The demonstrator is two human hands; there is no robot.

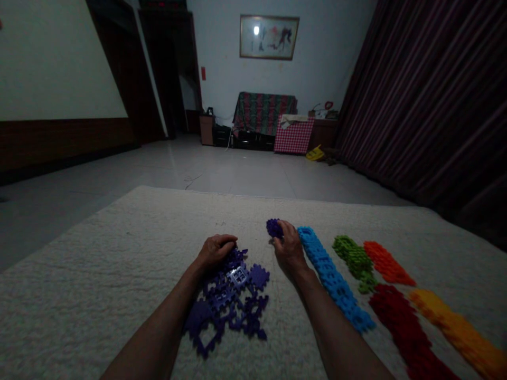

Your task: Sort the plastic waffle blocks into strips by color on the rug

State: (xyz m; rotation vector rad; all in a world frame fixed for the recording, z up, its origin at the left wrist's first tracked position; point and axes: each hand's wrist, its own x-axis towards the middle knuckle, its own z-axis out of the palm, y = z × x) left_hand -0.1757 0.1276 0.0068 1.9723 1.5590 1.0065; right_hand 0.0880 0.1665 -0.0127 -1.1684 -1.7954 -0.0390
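A loose pile of purple interlocking plastic tiles (259,276) with toothed edges lies on the pale quilted mat (142,232). At the pile's far edge is my left hand (216,251), its fingers curled and close together, thumb touching or just above the tiles. What it grips, if anything, is hidden beneath the fingers. To the right, my right hand (290,245) is closed around a small stack of purple tiles (273,228), standing apart from the pile. Beside that hand runs a long row of light blue tiles (332,277).
Further right lie groups of green tiles (354,258), orange tiles (388,262), dark red tiles (407,327) and yellow tiles (455,324). Beyond the mat is a tiled floor (245,171). A cloth-covered seat (263,113) stands by the far wall, and a striped curtain (415,95) hangs right.
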